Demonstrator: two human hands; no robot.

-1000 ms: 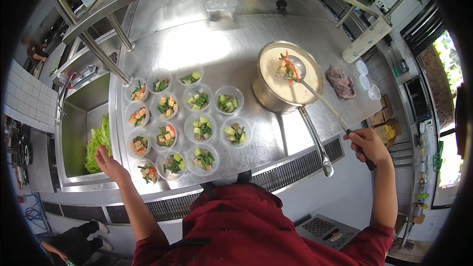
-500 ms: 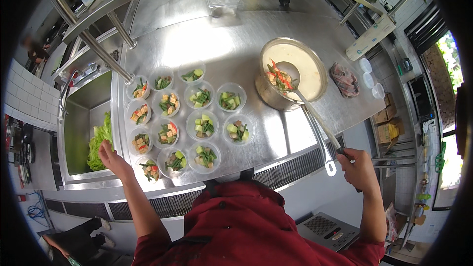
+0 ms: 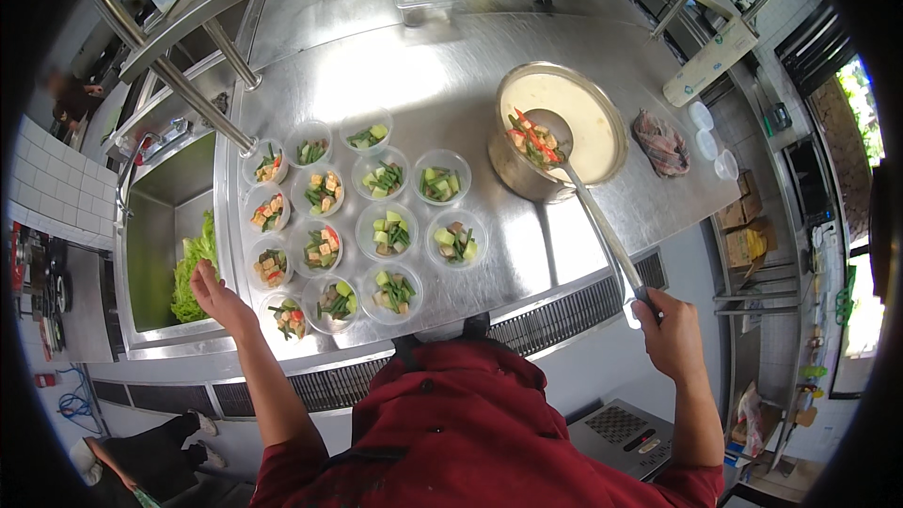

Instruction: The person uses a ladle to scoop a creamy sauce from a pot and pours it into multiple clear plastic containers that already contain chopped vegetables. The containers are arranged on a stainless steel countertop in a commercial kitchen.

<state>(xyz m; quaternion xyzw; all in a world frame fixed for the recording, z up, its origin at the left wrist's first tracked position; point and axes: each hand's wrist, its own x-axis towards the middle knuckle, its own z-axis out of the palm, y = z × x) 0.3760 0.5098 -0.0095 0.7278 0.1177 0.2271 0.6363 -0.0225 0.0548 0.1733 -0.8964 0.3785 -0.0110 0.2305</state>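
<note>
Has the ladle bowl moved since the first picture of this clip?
Yes. Judged against the steel pot, the ladle bowl has shifted toward the pot's left side and somewhat nearer the person.

From the right hand (image 3: 675, 334) forward: a silver long-handled metal ladle (image 3: 604, 224), its grip (image 3: 643, 296) black; red, green and orange chopped pieces (image 3: 534, 139); cream-white liquid (image 3: 594, 127); a silver-grey round metal pot (image 3: 527, 177). Beside the left hand (image 3: 224, 304): bright-green leafy lettuce (image 3: 192, 268).

You wear a deep red shirt (image 3: 461, 423), dark buttons (image 3: 426, 385) down its front, with short sleeves (image 3: 290, 470) and a black strip (image 3: 372, 456) at left, your hands (image 3: 673, 334) bare.
</note>
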